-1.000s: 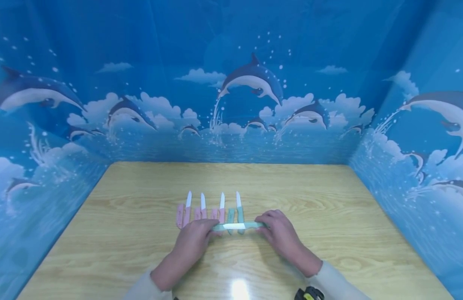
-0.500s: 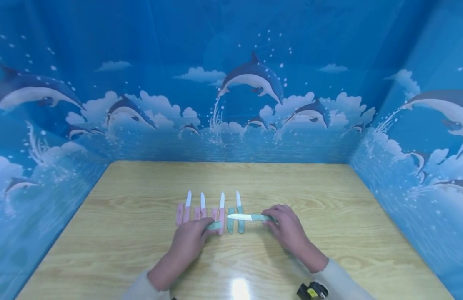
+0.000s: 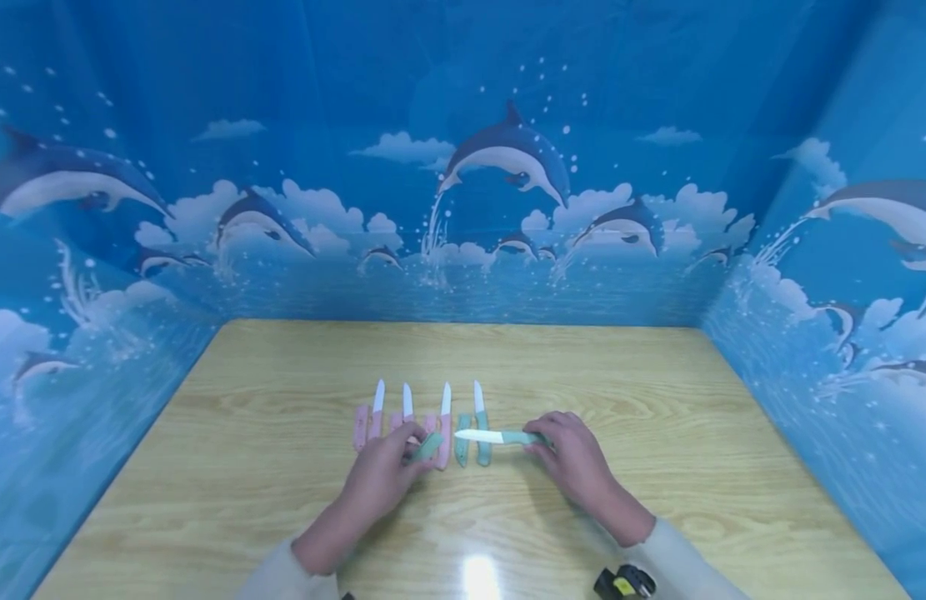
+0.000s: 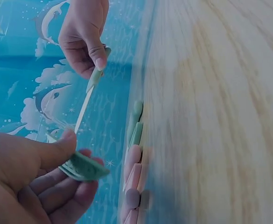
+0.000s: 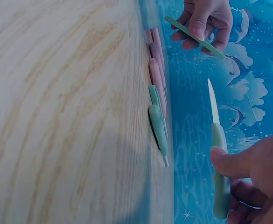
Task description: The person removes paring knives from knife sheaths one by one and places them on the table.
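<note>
My left hand (image 3: 380, 475) pinches a green knife sheath (image 4: 82, 166) between thumb and fingers. Held by its green handle in my right hand (image 3: 571, 454) is a paring knife (image 5: 219, 135), its bare white blade pointing left toward the sheath. Blade tip and sheath are apart in the head view. Both hands are above the table, just in front of a row of knives. In that row lie three pink knives (image 3: 445, 425) with pink sheaths (image 3: 360, 425) beside them. At its right end lie a green knife (image 3: 483, 454) and a green sheath (image 3: 462, 454). My left hand partly hides the pink pieces.
The wood-grain table (image 3: 620, 375) extends around the row on all sides. A blue dolphin-print curtain (image 3: 342, 283) encloses its back and both sides. A black and yellow device (image 3: 623, 582) is at my right sleeve.
The knife has come out of the sheath's end as my right hand drew it rightward. Since then my left hand has turned the sheath from level to slanted; the right hand has barely moved.
</note>
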Motion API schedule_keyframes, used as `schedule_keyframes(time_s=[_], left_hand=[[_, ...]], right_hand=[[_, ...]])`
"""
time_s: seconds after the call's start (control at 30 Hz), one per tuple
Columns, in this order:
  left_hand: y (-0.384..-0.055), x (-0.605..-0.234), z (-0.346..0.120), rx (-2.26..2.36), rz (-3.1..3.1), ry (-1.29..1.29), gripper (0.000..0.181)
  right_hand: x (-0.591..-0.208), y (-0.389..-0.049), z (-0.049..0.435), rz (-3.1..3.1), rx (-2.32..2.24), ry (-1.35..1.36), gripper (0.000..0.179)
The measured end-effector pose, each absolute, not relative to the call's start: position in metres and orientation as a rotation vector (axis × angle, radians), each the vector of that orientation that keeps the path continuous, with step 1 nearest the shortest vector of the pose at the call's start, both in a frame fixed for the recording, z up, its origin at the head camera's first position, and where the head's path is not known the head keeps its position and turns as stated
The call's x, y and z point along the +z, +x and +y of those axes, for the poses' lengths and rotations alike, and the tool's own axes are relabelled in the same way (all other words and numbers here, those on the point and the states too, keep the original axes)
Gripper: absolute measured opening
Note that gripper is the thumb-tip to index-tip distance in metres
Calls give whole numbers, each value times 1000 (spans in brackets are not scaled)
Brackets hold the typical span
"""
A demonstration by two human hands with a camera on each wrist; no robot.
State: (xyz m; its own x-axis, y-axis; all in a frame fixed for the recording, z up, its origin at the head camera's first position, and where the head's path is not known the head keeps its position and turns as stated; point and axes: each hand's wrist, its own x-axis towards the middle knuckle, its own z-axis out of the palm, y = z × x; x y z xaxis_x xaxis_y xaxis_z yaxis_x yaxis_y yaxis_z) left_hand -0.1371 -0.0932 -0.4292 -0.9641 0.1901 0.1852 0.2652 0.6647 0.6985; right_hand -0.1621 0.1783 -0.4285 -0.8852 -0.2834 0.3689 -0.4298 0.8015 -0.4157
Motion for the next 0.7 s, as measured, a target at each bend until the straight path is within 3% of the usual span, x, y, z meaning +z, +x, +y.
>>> schedule_keyframes(time_s=[0.5, 0.7], left_hand=[[-135, -426, -90, -1445, -2692, -312, 43], [-136, -427, -90, -1518, -2654, -313, 26]], right_hand=[[-430, -162, 178, -2719, 717, 555, 22], [-431, -161, 177, -2739, 730, 542, 22]])
